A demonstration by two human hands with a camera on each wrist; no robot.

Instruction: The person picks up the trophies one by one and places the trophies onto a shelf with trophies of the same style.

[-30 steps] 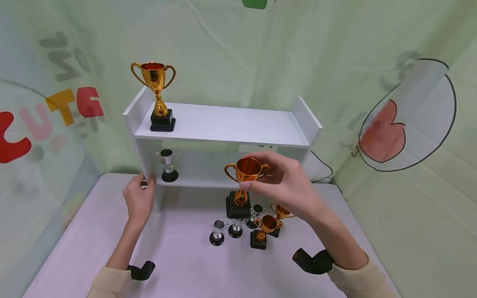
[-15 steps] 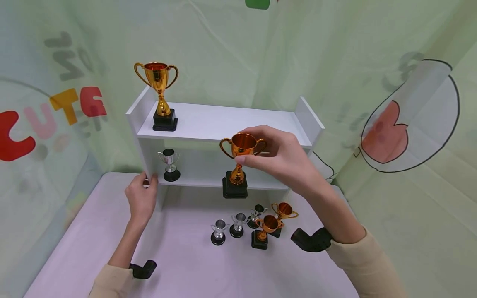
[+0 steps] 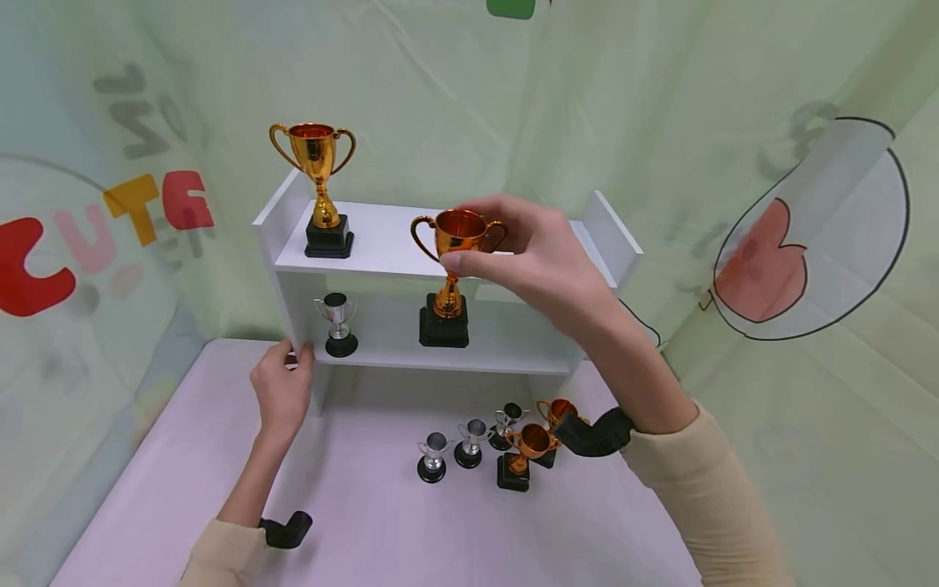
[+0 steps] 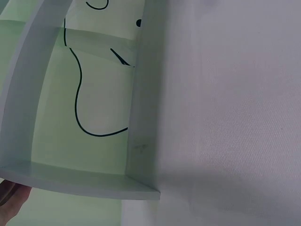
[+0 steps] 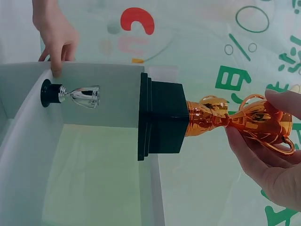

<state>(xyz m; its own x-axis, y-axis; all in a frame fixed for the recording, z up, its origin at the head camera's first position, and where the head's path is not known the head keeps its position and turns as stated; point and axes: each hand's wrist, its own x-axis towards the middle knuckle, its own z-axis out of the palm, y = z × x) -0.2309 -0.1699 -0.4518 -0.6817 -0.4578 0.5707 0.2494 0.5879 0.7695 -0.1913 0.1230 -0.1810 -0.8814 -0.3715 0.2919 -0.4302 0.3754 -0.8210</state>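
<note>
My right hand (image 3: 546,261) holds an orange-gold trophy cup (image 3: 459,232) by its bowl, thumb in front and fingers behind. The trophy is upright, its square black base in front of the middle level of a white shelf unit (image 3: 385,244). My left hand (image 3: 282,387) grips the edge of the unit's left side panel; in the right wrist view one finger of that left hand (image 5: 59,40) lies over the panel's edge. A taller gold trophy (image 3: 314,155) stands at the top level's left end. Below it, a small silver trophy (image 3: 337,313) stands on the middle level.
On the white table (image 3: 381,530), before the unit's lower right, stand several trophies: small silver ones such as the leftmost silver trophy (image 3: 434,444), and two orange-gold ones, the front orange-gold trophy (image 3: 534,440) and one behind. A printed curtain (image 3: 440,98) hangs behind.
My right hand has lifted the orange-gold trophy up and slightly left, from low before the unit to between its middle and top levels. My left hand keeps its grip on the side panel.
</note>
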